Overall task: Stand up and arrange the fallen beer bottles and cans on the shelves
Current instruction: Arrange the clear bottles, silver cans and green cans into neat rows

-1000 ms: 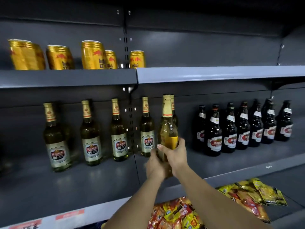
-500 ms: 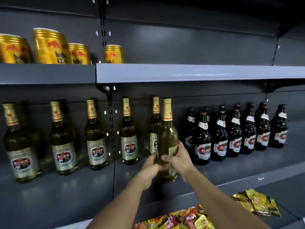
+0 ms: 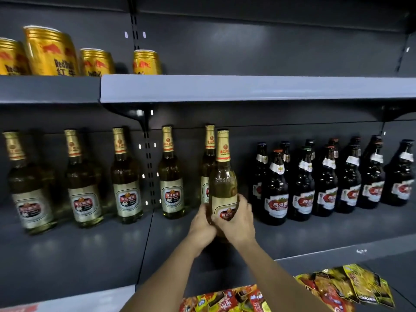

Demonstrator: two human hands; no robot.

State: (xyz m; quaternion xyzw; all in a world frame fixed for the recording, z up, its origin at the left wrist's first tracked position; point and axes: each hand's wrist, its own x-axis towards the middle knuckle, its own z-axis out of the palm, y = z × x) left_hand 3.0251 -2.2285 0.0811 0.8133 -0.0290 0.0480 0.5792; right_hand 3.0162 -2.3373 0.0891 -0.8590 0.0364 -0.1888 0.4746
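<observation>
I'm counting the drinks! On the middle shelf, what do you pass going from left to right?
Four pale bottles with gold necks → the pale bottle gripped by the left hand and right hand → the group of dark bottles with red labels.

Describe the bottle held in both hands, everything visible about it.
The held bottle is clear glass with pale golden beer, gold foil on neck and cap, and a cream label with a red emblem. It is upright on the middle shelf, in front of a matching bottle and left of the dark bottles. The left hand and right hand wrap its lower body; its base is hidden.
</observation>
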